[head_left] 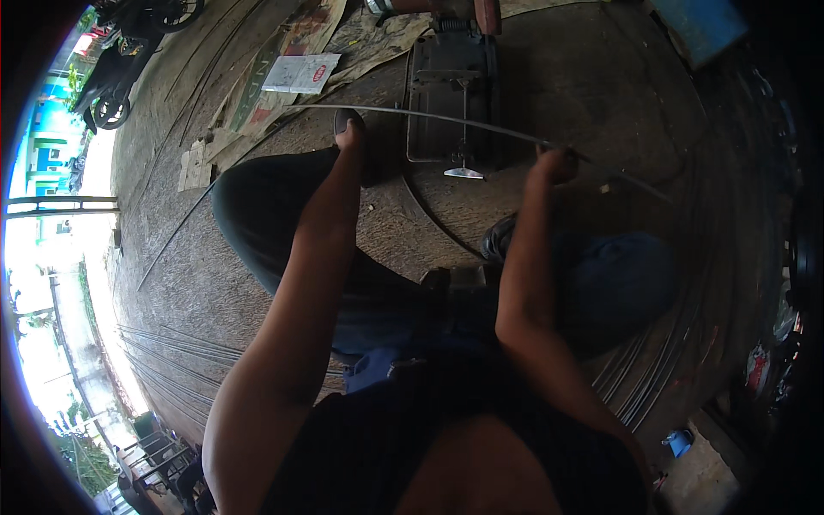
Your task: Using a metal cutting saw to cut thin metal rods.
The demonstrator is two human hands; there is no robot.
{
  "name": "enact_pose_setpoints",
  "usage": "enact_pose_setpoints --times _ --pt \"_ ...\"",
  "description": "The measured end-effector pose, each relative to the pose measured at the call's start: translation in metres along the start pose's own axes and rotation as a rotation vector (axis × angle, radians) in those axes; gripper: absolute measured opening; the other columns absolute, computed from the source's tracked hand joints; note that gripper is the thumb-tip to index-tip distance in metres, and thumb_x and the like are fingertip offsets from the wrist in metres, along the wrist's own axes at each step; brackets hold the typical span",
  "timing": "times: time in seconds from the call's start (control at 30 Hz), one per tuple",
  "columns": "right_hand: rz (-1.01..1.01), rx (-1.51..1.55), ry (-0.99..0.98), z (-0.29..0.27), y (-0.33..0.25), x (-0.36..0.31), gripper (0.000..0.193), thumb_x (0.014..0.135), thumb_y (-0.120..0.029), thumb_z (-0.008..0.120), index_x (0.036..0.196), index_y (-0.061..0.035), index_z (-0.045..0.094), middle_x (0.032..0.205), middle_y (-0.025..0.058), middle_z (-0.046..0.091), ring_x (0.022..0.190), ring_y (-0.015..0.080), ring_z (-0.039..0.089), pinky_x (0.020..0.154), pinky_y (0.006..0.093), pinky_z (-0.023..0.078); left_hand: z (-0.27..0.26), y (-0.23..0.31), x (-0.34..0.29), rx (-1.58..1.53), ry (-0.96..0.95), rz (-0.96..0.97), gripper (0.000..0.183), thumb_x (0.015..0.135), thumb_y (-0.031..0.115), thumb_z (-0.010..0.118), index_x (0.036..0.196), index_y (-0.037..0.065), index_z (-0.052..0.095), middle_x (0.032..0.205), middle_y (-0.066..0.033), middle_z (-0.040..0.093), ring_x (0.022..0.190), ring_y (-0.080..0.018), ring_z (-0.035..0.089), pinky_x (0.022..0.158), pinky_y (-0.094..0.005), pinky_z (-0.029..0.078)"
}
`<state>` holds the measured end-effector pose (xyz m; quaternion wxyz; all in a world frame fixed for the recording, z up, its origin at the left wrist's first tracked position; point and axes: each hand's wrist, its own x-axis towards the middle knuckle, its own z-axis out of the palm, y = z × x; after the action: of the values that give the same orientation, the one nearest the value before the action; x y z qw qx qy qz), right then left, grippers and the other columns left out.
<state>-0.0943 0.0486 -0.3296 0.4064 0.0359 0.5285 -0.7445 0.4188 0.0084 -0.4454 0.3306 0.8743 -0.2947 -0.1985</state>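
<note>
A person seated on bare ground gripped a long thin steel rod (446,116) with both hands. The left hand (348,130) was closed around the rod at its far end of reach, and the right hand (554,163) was fisted around it further right, so the rod ran between the two fists and beyond each of them. To the left it curved down across the ground toward the near left; to the right it extended past the fist toward the far right.

Just beyond the hands, a dark metal frame (455,94) lay flat on the ground, the rod crossing in front of it. No contents could be made out inside the frame. Far left of it lay flattened cardboard (257,94) with a white printed sheet (300,73) on top. A bundle of similar rods (172,343) lay on the ground at near left, and a blue container (678,442) stood at near right, its contents hidden. Parked motorcycles (129,51) stood at the far left.
</note>
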Motion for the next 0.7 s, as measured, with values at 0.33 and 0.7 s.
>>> enact_pose_setpoints --times 0.33,0.7 --pt "-0.288 -0.191 0.032 -0.166 -0.005 0.278 0.035 0.093 -0.009 0.055 0.122 0.0099 0.053 0.117 0.0252 0.06 0.098 0.0348 0.065 0.079 0.0457 0.063 0.129 0.107 -0.095 1.727 -0.709 0.961 0.053 0.105 0.036 0.029 0.156 0.024 0.019 0.157 -0.0087 0.032 0.134 -0.0281 0.047 0.11 -0.0562 0.031" --pt "-0.229 -0.208 0.089 -0.205 -0.034 0.282 0.041 0.091 -0.021 0.065 0.119 0.0082 0.058 0.113 0.0199 0.065 0.098 0.0264 0.067 0.081 0.0364 0.058 0.182 0.099 -0.14 3.627 1.15 1.834 0.06 0.104 0.036 0.04 0.152 0.008 0.017 0.153 -0.0184 0.024 0.142 -0.0386 0.028 0.112 -0.0599 0.034"
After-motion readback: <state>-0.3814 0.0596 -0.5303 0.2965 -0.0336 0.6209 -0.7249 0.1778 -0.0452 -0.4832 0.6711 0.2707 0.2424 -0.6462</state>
